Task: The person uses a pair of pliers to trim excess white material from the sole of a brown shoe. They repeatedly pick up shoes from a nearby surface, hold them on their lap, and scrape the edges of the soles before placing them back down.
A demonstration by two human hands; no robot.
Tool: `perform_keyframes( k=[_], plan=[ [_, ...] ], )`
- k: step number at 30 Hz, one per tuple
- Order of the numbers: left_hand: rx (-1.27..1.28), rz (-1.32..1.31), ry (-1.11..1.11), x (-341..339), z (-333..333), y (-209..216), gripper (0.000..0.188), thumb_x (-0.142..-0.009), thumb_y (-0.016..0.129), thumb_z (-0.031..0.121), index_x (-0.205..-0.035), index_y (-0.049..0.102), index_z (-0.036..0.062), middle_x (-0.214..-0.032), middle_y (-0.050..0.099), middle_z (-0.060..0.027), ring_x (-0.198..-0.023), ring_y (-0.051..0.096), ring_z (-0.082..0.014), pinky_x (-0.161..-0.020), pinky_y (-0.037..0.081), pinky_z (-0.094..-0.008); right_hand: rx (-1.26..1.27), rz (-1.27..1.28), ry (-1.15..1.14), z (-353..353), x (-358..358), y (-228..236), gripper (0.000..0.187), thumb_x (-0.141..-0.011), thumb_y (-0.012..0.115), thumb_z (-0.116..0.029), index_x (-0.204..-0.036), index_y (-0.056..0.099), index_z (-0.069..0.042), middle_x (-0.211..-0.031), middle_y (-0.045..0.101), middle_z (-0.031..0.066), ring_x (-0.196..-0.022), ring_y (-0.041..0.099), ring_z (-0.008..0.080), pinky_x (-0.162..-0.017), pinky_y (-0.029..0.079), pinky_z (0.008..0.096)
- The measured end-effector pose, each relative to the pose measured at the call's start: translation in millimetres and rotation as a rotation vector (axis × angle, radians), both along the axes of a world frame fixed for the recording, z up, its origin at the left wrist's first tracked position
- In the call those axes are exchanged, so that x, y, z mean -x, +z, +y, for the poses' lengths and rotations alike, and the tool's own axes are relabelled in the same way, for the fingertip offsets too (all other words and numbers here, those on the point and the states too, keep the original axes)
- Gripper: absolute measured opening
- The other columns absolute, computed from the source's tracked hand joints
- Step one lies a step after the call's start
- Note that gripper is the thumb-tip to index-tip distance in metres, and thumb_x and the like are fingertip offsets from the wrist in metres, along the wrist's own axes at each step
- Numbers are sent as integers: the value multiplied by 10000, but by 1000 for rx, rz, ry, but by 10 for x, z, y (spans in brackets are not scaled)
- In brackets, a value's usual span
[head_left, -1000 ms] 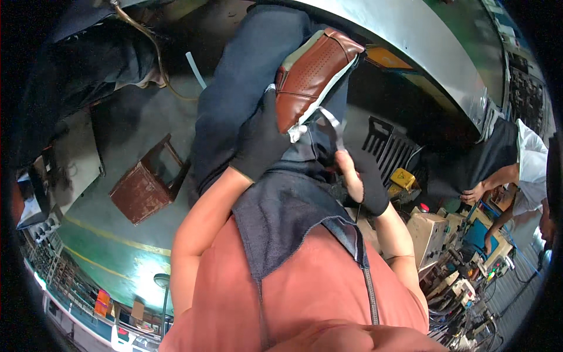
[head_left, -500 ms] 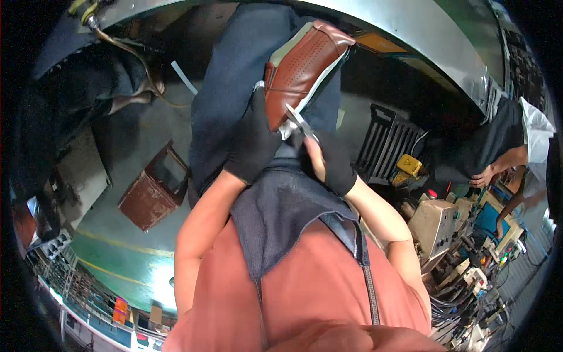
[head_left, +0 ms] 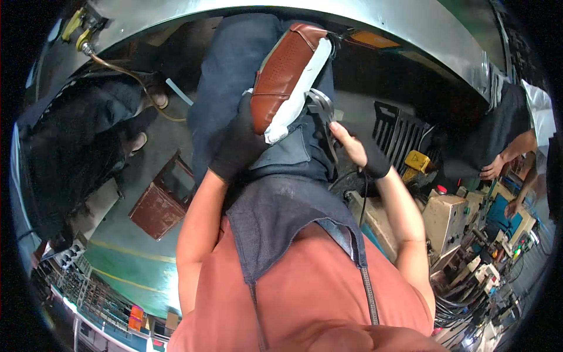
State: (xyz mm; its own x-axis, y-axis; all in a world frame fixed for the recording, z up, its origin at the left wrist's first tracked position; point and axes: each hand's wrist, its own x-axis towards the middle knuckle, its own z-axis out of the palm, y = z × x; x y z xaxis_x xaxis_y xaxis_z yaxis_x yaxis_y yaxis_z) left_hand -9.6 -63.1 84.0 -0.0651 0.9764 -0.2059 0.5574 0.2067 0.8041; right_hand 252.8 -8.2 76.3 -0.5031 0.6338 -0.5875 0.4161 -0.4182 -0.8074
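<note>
A brown leather shoe (head_left: 277, 85) with rows of small punched holes rests over my lap, its far end pointing away from me. A white strip (head_left: 302, 94) along its right side and near end faces up. My left hand (head_left: 237, 138), in a black fingerless glove, grips the shoe's near left side; most of its fingers are hidden. In my right hand (head_left: 355, 146), also gloved with bare fingertips, are metal pliers (head_left: 324, 114). Their curved head is close beside the white strip; I cannot tell whether it touches.
A metal bench edge (head_left: 352, 17) curves across the far side. On the floor at left stands a brown box (head_left: 158, 208). A black slatted crate (head_left: 399, 132) and a yellow container (head_left: 417, 161) lie to the right, near machinery (head_left: 448, 220) and another person's hand (head_left: 492, 168).
The shoe has shifted slightly left and rolled, showing more of its white strip. My right hand has moved right, and the pliers have turned from pointing at the shoe's near end to standing beside it.
</note>
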Motion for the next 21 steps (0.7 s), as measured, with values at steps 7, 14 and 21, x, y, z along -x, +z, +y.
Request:
perform_keyframes(
  k=[7,14,21],
  plan=[
    [22,-29,-10,-58,46,27,799,-725,776,396,-1275,367,-15,-1038,626,-221,-913,642,-372,-733,512,-402,-491,-363,540,563,194,642,424,-935,521,-370,-839,612,33,-620,533,199,-524,485,246,-533,392,378],
    [-30,-78,-60,-21,88,-18,715,-718,793,325,-1235,407,16,-1106,591,-193,-1007,604,-326,-827,477,-377,-459,-347,499,427,10,405,349,-935,532,-291,-798,557,29,-664,523,203,-566,471,308,-562,390,384],
    [120,-112,-39,-46,100,57,883,-677,781,479,-1319,400,8,-1208,559,-208,-1105,568,-335,-921,454,-397,-433,-226,495,539,133,511,327,-931,540,-296,-837,570,16,-689,542,182,-592,482,290,-582,403,366]
  ],
)
